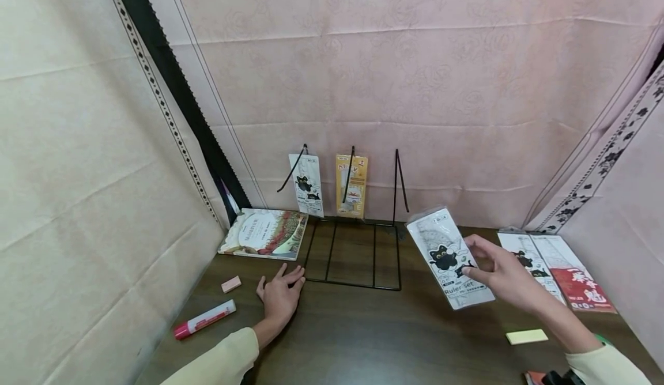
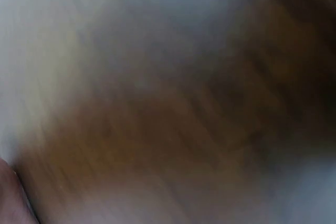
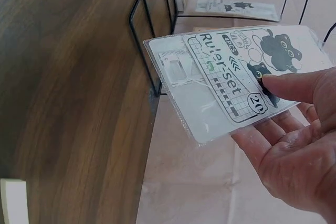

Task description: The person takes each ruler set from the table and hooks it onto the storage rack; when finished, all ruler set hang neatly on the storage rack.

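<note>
My right hand [image 1: 500, 272] pinches a white ruler set pack [image 1: 451, 258] with black cat drawings, thumb on its printed front. In the right wrist view the pack [image 3: 220, 85] is tilted, its clear wrapper edge showing past the card. A black wire display rack [image 1: 374, 258] stands on the table; the pack is to the right of it. From its hooks hang a similar white ruler pack [image 1: 309, 186] and an orange pack [image 1: 355, 200]; a third hook [image 1: 402, 180] rises at the right. My left hand [image 1: 282, 297] lies with loosely spread fingers at the rack's front left corner. The left wrist view is blurred.
Left of the rack lies a picture-covered book [image 1: 270, 232], with a pink eraser [image 1: 231, 284] and a white tube with a pink cap [image 1: 207, 319] nearer. At right are a white pack [image 1: 547, 278], a red-and-white pack [image 1: 583, 290] and a yellow pad [image 1: 526, 336]. Cloth walls enclose the table.
</note>
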The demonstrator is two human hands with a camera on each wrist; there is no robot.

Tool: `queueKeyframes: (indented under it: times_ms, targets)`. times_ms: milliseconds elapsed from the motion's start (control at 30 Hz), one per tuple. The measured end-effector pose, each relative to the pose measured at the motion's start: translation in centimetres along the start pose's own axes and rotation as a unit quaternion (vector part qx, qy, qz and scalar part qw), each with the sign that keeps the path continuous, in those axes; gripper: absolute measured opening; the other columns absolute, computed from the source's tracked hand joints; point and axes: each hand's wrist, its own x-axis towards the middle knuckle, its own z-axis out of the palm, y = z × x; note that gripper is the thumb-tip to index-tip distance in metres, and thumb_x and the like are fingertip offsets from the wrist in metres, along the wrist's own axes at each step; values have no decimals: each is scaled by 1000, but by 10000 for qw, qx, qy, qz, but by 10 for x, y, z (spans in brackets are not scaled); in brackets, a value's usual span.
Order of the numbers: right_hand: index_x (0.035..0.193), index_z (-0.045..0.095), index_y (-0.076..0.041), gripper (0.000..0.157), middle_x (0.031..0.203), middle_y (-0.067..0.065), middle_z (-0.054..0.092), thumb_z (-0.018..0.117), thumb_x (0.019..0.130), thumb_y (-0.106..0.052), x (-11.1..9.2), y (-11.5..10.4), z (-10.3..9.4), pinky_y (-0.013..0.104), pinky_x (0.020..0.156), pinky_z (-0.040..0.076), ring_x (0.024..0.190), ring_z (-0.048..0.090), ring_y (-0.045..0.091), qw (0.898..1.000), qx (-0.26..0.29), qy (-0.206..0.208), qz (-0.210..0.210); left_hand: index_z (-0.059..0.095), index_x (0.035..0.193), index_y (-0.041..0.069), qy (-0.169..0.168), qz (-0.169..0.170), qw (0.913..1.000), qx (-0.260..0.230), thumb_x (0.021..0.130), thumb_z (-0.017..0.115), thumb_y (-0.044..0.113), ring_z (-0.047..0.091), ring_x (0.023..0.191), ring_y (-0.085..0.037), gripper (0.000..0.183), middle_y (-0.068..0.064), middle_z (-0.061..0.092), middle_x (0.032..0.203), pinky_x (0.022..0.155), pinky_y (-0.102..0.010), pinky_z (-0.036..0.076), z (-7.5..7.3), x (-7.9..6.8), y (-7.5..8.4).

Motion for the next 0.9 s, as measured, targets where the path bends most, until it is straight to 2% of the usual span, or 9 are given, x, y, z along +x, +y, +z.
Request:
queueKeyframes:
  times_ms: [167, 500, 767, 900]
  targets:
    - [116, 54, -20, 31, 111, 10, 68, 69, 88, -15, -4, -9, 3, 30, 66, 56, 88, 71, 12, 9994, 255, -173, 131, 74, 111, 23, 72, 85, 9999, -66, 84, 74, 23, 53, 131, -20, 27, 7, 72, 113, 112, -62, 7, 0, -2, 0]
    - [116, 55, -21, 30, 112, 9, 69, 68, 89, -15, -3, -26, 5, 31, 69, 57, 89, 71, 15, 9979, 586, -258, -139, 74, 112, 22, 72, 119, 9999, -40, 85, 73, 23, 53, 131, -20, 27, 6, 71, 115, 112, -62, 7, -3, -2, 4]
    - [115, 55, -23, 30, 108, 5, 69, 69, 89, -16, 0, -31, 6, 29, 68, 56, 88, 70, 15, 9993, 329, -103, -162, 75, 109, 21, 203, 197, 9996, -26, 83, 75, 21, 55, 129, -23, 27, 5, 72, 112, 110, -63, 10, 0, -2, 2]
    - [115, 55, -23, 31, 109, 6, 69, 69, 88, -15, 1, -29, 7, 29, 67, 56, 87, 70, 15, 9992, 342, -75, -176, 75, 111, 23, 121, 138, 9998, -13, 84, 74, 23, 53, 131, -21, 27, 7, 71, 114, 111, -62, 8, 1, -1, 0]
